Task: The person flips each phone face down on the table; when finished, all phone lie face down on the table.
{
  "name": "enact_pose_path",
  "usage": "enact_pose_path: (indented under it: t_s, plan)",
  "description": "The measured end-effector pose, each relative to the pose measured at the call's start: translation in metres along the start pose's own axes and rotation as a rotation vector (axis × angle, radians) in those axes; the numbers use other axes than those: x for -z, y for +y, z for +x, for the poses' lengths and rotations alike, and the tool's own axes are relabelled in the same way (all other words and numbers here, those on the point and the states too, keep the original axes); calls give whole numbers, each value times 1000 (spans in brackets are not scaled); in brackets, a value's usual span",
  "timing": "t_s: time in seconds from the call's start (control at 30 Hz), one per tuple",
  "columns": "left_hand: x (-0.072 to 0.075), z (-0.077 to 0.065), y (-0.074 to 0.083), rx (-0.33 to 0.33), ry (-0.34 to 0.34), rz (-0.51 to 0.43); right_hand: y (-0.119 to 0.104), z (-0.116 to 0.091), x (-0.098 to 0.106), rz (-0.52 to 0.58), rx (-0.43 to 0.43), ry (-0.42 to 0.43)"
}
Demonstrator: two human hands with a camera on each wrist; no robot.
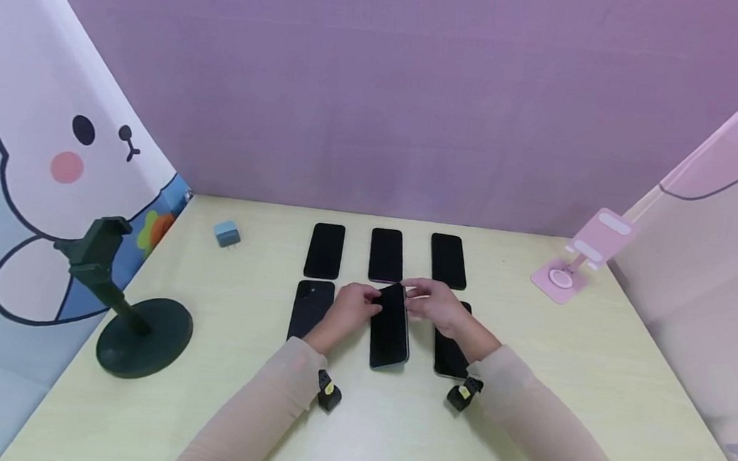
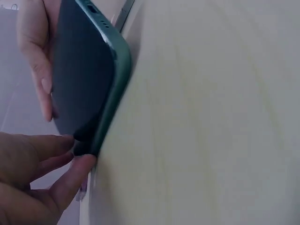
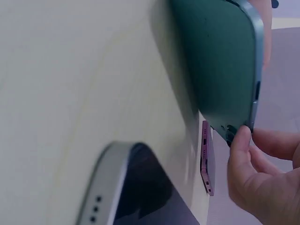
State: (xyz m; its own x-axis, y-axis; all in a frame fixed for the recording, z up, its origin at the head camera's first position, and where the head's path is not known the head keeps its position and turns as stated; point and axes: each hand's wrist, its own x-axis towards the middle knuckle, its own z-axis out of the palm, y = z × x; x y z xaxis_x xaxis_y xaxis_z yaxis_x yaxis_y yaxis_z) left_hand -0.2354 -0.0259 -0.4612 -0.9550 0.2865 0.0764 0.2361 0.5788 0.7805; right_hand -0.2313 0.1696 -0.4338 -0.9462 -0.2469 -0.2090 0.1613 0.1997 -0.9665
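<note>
In the head view, both hands are at a phone point(image 1: 389, 335) with a dark screen facing up and a green frame, tilted clear of the table over part of its length. My left hand point(image 1: 350, 309) pinches its left edge near the far end, thumb and fingertips on the rim. Meanwhile the right hand point(image 1: 436, 305) holds the far right corner; in the right wrist view its thumb point(image 3: 241, 140) meets the green back. A dark phone point(image 1: 309, 308) lies left of the left hand, and another phone point(image 1: 450, 354) is partly hidden beneath the right wrist.
Behind the hands, three dark phones lie in a row: left point(image 1: 325, 251), middle point(image 1: 386, 254) and right point(image 1: 448, 261). A dark green stand point(image 1: 144, 336) is at the left, a blue charger plug point(image 1: 227, 233) at the back left, and a pink phone stand point(image 1: 561, 280) at the back right.
</note>
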Motion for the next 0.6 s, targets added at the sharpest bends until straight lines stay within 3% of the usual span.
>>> enact_pose_path:
  t_s: [0.3, 0.43, 0.6]
  plan:
    - [-11, -3, 9, -39, 44, -126, -2, -4, 0, 95, 8, 1]
    - [-18, -6, 15, -66, 76, -234, -4, -6, 1, 129, 14, -9]
    - [-24, -10, 21, -32, 108, -394, -6, -7, 1, 159, 19, -24]
